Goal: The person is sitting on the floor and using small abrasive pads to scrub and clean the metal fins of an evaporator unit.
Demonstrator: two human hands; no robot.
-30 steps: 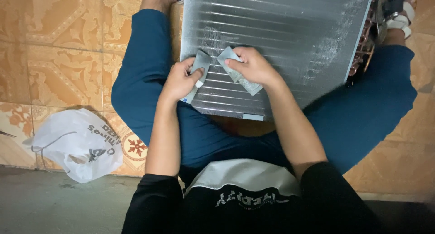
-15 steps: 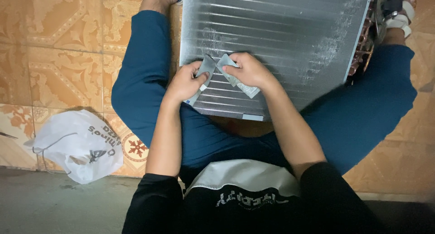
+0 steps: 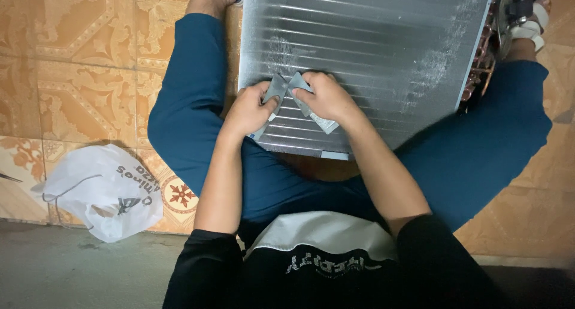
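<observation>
Silver finned coil panel (image 3: 371, 45) lies flat across the person's lap, btwn legs in blue trousers (image 3: 191, 123), over an orange patterned tile floor (image 3: 78, 75). Both hands sit on the panel's near edge, toward its left corner. Left hand (image 3: 248, 111) is curled, fingers closed narrow, pinching a small grey folded pad (image 3: 274, 88) w/ thumb on top. Right hand (image 3: 326, 96) is also closed tight, gripping a second grey strip (image 3: 317, 118) whose tail runs down toward the near edge. The two pieces meet tip to tip, touching, pressed onto the fins. Copper tube bends (image 3: 479, 69) show along the panel's right edge, beside a sandalled foot (image 3: 530, 21). White plastic bag (image 3: 102, 189) lies crumpled on the floor, well apart, off the left knee, near a grey concrete strip (image 3: 78, 273).
</observation>
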